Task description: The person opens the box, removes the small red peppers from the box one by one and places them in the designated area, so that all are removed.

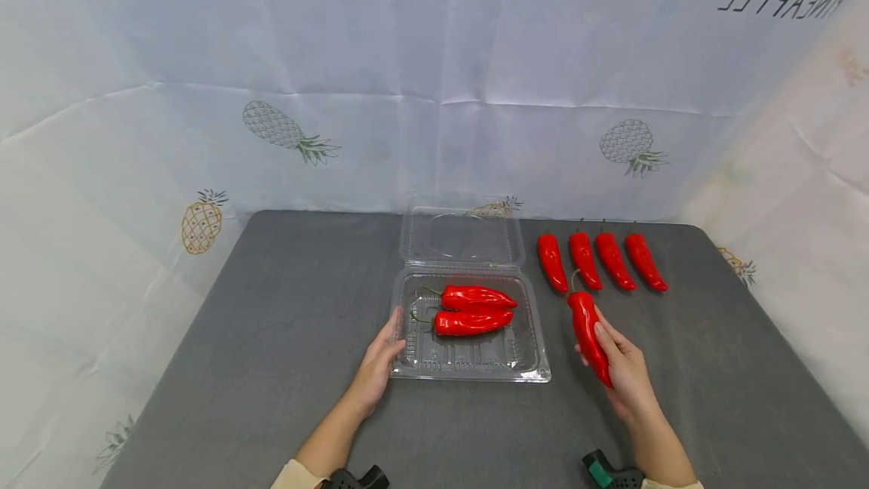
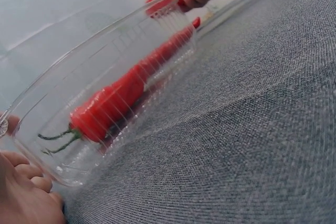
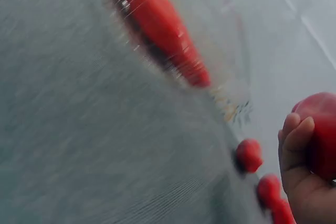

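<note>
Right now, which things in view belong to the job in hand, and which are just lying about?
Belong to the job:
open box
two peppers inside it
pepper in the right hand
row of four peppers, probably
left hand at the box's side

Just there:
table
pineapple cloth

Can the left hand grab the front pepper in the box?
Probably yes: the lid is open and nothing covers the front pepper. The left hand holds the box by its edge, so it must let go first.

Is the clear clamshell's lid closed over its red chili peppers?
No, the lid is folded back behind the base, leaving both red chili peppers uncovered.
</note>
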Tool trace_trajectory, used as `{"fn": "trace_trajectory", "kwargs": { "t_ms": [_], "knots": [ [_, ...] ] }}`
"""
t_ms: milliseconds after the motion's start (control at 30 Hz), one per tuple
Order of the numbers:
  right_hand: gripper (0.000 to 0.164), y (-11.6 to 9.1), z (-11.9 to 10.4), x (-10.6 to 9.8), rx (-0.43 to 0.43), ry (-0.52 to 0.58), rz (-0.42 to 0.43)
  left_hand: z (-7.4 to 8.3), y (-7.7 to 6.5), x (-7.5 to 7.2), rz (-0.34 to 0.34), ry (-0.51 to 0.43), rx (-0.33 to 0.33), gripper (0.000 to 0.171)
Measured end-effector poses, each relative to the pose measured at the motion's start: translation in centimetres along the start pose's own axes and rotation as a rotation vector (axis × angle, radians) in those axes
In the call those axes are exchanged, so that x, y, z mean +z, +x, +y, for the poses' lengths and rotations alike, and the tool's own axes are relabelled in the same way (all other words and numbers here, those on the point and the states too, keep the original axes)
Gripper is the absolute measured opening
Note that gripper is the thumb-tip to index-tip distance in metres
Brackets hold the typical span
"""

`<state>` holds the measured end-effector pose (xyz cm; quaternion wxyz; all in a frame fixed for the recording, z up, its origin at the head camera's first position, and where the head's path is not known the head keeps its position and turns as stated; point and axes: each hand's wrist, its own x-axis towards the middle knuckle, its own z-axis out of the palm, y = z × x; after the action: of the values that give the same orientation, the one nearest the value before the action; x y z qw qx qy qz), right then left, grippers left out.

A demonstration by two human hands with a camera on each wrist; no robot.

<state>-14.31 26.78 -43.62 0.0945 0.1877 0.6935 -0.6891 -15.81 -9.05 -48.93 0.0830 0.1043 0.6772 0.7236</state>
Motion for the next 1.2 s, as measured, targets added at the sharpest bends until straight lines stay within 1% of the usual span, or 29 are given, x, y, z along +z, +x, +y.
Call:
{"fn": "trace_trajectory", "kwargs": {
  "t_ms": [67,167,400,633,800,967,1200],
  "knots": [
    [0.065,0.2,0.7,0.1,-0.014,-0.036,0.032,0.0,0.0,0.0,0.002,0.005,0.001,0.058],
    [0.062,0.5,1.7,0.3,-0.062,-0.117,0.082,0.0,0.0,0.0,0.001,0.009,0.003,0.058],
    [0.056,0.8,2.8,0.8,-0.211,-0.445,0.175,0.1,0.0,0.0,-0.001,0.014,-0.001,0.058],
    [0.053,0.9,3.3,1.2,-0.307,-0.576,0.238,0.1,0.1,0.0,0.0,0.017,0.002,0.058],
    [0.049,1.0,3.8,1.6,-0.408,-0.675,0.26,0.1,0.1,0.0,0.0,0.008,0.002,0.058],
    [0.049,1.1,3.9,1.7,-0.413,-0.721,0.232,0.0,0.1,0.0,0.0,0.005,-0.003,0.058],
    [0.052,1.0,3.6,1.6,-0.4,-0.721,0.166,-0.1,0.1,-0.1,0.0,0.001,-0.011,0.058]
  ]
}}
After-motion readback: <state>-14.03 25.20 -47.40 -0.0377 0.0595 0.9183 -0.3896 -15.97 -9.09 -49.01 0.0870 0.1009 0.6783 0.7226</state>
